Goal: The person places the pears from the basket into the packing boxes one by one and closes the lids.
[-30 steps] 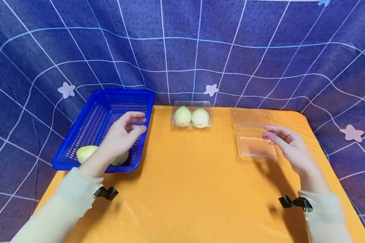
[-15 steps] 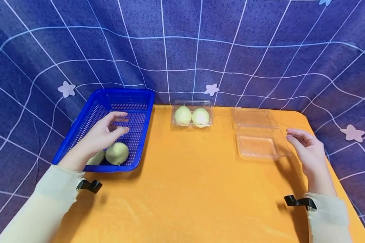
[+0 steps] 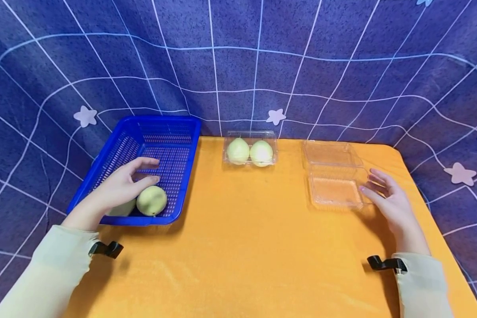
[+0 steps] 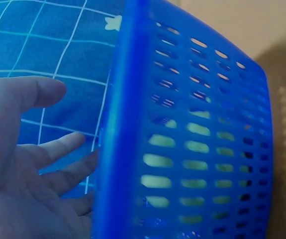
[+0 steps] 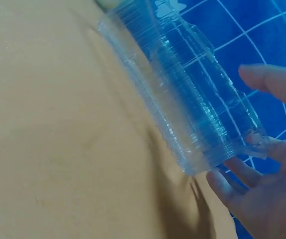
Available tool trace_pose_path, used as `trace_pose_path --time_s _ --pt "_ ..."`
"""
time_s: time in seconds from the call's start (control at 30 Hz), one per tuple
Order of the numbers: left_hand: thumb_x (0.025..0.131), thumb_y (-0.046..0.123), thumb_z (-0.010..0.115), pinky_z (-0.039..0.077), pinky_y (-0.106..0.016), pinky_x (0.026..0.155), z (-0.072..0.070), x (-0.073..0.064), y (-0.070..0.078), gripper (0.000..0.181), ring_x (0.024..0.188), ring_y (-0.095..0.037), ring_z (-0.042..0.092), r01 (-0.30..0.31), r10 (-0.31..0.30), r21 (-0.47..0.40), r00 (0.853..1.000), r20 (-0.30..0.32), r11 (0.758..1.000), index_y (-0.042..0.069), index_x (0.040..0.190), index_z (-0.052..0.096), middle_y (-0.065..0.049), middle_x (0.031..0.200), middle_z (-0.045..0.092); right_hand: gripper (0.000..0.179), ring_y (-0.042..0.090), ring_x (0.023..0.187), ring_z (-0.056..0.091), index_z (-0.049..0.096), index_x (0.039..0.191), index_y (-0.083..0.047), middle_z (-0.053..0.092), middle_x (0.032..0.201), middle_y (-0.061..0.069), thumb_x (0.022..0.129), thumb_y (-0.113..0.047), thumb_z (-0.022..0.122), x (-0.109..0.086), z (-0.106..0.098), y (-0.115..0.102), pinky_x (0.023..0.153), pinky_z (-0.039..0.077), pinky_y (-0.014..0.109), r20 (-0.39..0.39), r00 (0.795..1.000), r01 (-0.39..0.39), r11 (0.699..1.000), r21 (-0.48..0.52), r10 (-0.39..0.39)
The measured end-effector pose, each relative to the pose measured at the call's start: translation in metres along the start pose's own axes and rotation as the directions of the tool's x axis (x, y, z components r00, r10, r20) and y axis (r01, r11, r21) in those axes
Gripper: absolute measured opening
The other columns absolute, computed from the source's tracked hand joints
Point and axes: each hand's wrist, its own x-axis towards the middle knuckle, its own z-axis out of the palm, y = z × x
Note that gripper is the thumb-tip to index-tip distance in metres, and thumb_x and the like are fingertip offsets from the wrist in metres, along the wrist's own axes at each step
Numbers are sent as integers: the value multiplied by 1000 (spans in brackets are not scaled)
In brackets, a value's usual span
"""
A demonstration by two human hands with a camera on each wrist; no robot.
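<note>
My left hand (image 3: 123, 184) hovers over the blue plastic basket (image 3: 187, 179), thumb and fingers apart with nothing between them. Just below it in the basket lies a pale green pear (image 3: 152, 201); a second pear (image 3: 122, 209) is partly covered by the wrist. Beside the right end of an open clear plastic clamshell box (image 3: 335, 193) is my right hand (image 3: 393, 205), its fingers spread and the thumb held apart. In the right wrist view the fingertips (image 5: 217, 181) are close to the box (image 5: 182, 99); whether they touch it I cannot tell.
A lidded clear clamshell box (image 3: 249, 136) holding two pears (image 3: 238, 151) stands at the back middle of the table, whose cloth (image 3: 254, 247) is orange. Behind it hangs a blue curtain (image 3: 238, 70) with white lines and stars.
My left hand has moved left and slightly nearer over the basket, uncovering a pear. My right hand went right, away from the open box, then came back left to its end.
</note>
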Motion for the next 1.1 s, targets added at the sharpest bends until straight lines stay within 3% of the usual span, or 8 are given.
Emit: trace_pose_path --time_s 0.13,0.3,0.4,0.47,0.6,0.7,0.97,1.1 --pt "110 33 68 45 -16 93 0 -4 -10 55 130 -40 65 -6 7 29 1000 -23 1000 6 156 54 -21 158 56 87 3 129 57 26 174 -15 49 153 0 102 -1 74 0 2 5 96 49 9 95 995 3 1000 27 -5" --pt "109 35 69 45 -18 94 1 -9 -21 56 127 -40 67 20 -19 54 1000 -23 998 5 154 55 -22 155 58 104 5 135 55 7 175 -8 34 163 19 98 10 73 -1 7 10 101 51 13 189 981 26 998 63 -37" --pt "109 36 69 47 -24 97 2 -9 -24 57 127 -41 68 26 -25 74 1000 -11 997 5 154 55 -23 154 59 112 6 136 52 -1 175 -6 27 167 27 95 10 76 -1 9 11 101 49 12 222 975 40 999 -27 -33" --pt "109 37 69 49 -29 98 2 -9 -26 57 127 -40 68 27 -27 87 1000 -1 996 7 154 55 -22 154 59 115 8 135 51 -3 175 -6 27 168 29 95 7 78 -1 10 10 100 49 11 237 971 45 993 -112 -17" --pt "108 38 70 51 -26 95 3 -9 -29 54 128 -41 69 21 -22 99 1000 12 995 9 153 57 -22 155 59 117 13 134 50 -2 175 -7 30 169 29 94 1 82 -1 14 7 99 49 12 274 962 60 967 -246 10" --pt "108 37 71 52 -20 89 4 -9 -32 53 127 -42 70 12 -14 103 1000 16 995 10 151 58 -22 155 59 120 18 132 53 -2 176 -8 30 170 29 93 -1 85 -2 18 3 98 50 12 300 954 61 964 -259 21" --pt "108 40 70 56 -34 92 7 -9 -33 55 123 -39 72 19 -23 128 999 26 992 10 153 58 -22 153 61 125 19 130 57 -2 175 -8 28 170 33 89 4 87 -3 30 1 99 53 16 354 935 55 980 -192 17" --pt "108 39 70 56 -42 95 8 -10 -33 53 122 -39 73 22 -23 142 1000 7 990 10 151 61 -22 151 63 126 26 135 55 -2 176 -9 29 171 32 89 3 88 -2 36 1 103 50 15 364 931 57 980 -189 16"
